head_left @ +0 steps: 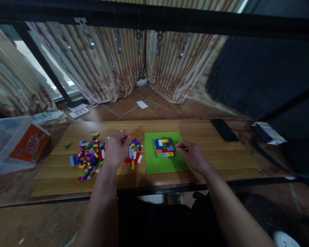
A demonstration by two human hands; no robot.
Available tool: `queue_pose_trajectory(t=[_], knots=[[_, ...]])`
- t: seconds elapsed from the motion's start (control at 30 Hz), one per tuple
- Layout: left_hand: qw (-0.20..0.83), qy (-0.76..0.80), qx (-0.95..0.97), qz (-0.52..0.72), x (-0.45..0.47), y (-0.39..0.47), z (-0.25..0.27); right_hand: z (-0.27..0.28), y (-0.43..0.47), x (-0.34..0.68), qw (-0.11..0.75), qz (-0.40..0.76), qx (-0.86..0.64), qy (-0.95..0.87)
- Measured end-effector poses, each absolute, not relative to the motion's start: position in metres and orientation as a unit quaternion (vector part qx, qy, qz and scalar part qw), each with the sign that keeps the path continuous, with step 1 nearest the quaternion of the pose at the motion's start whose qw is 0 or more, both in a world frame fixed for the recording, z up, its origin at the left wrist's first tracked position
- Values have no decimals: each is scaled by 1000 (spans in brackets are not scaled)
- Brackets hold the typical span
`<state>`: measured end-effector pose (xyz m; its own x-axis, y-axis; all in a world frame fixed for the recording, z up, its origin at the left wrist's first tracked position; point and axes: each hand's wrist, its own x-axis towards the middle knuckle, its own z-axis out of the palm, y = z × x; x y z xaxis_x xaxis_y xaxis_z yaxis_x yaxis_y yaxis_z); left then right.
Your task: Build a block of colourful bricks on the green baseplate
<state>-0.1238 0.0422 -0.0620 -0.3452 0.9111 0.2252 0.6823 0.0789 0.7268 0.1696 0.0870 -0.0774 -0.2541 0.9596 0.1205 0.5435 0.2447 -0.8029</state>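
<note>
My left hand (116,148) hovers over loose toy bricks (91,157), its thumb and fingers drawn together. Whatever may be between those fingertips is too small to make out. My right hand (192,154) is beside the right edge of a low square build of coloured bricks (165,148), fingers pinched; I cannot see what, if anything, they hold. That build sits on a green studded baseplate (150,166). More bricks (135,148), including red, white and blue ones, lie between my left hand and the baseplate. My left hand and forearm hide part of the pile.
The wooden table (213,171) carries a black phone (224,130) at its far right. Left of the table stands a clear plastic bin (11,137) with an orange box (29,144). A blue and white packet (269,133) lies at the right. Striped curtains (113,68) hang behind.
</note>
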Motion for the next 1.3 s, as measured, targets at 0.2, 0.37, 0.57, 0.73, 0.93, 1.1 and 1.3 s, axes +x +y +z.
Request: queue_pose_trajectory(t=[0.2, 0.37, 0.57, 0.73, 0.93, 1.1, 1.3], knots=[[136, 718, 573, 372, -122, 46, -65, -93, 94, 167, 330, 322, -505, -729], [135, 728, 568, 360, -121, 47, -63, -103, 98, 164, 328, 341, -503, -723], [146, 733, 563, 352, -119, 45, -59, -111, 99, 163, 327, 339, -511, -719], [145, 732, 562, 356, -121, 45, -59, -110, 99, 162, 337, 353, -514, -705], [139, 733, 561, 360, -123, 46, -64, -104, 103, 157, 317, 392, -530, -682], [127, 730, 563, 366, -122, 46, -65, -104, 105, 157, 310, 410, -543, -664], [128, 730, 566, 361, -120, 45, -60, -97, 104, 163, 300, 432, -548, -650]])
